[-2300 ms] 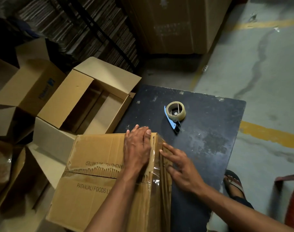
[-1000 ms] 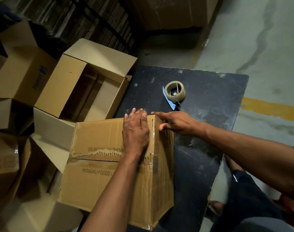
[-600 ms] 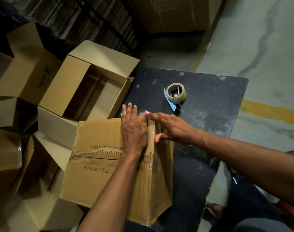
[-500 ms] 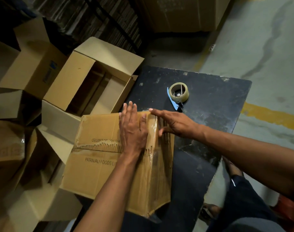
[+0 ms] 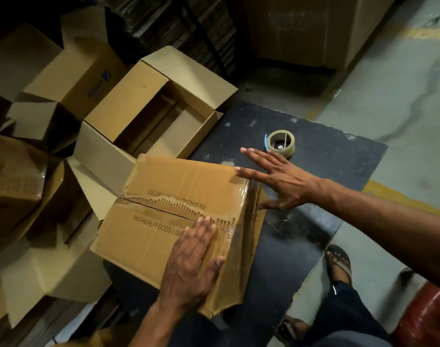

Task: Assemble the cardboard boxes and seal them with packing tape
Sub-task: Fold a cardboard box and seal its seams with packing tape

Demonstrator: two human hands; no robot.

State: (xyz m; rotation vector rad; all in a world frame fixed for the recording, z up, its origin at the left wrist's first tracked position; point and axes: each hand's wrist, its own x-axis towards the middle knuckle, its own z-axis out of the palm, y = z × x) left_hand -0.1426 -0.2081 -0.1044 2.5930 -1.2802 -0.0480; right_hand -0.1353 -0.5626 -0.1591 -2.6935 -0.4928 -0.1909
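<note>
A closed brown cardboard box (image 5: 164,194) printed "PATANJALI FOODS" lies on the black table (image 5: 321,161), its flap seam facing up and clear tape running over its right edge. My left hand (image 5: 191,269) presses flat on the near right corner of the box top, thumb over the taped edge. My right hand (image 5: 279,180) is spread open at the box's far right corner, fingertips on the top edge and thumb against the taped side. A roll of clear packing tape (image 5: 281,143) with a blue cutter stands on the table just beyond my right hand.
An open assembled box (image 5: 128,101) lies left of the table, with more open boxes (image 5: 71,76) and loose flaps around it. Stacked flat cardboard (image 5: 184,26) and a large carton (image 5: 311,28) stand at the back. My sandalled foot (image 5: 339,261) and a red stool (image 5: 429,314) are at lower right.
My left hand slid from the box's far corner back to the near right corner. My right hand spread open and stayed at the far right corner. The box turned slightly on the table.
</note>
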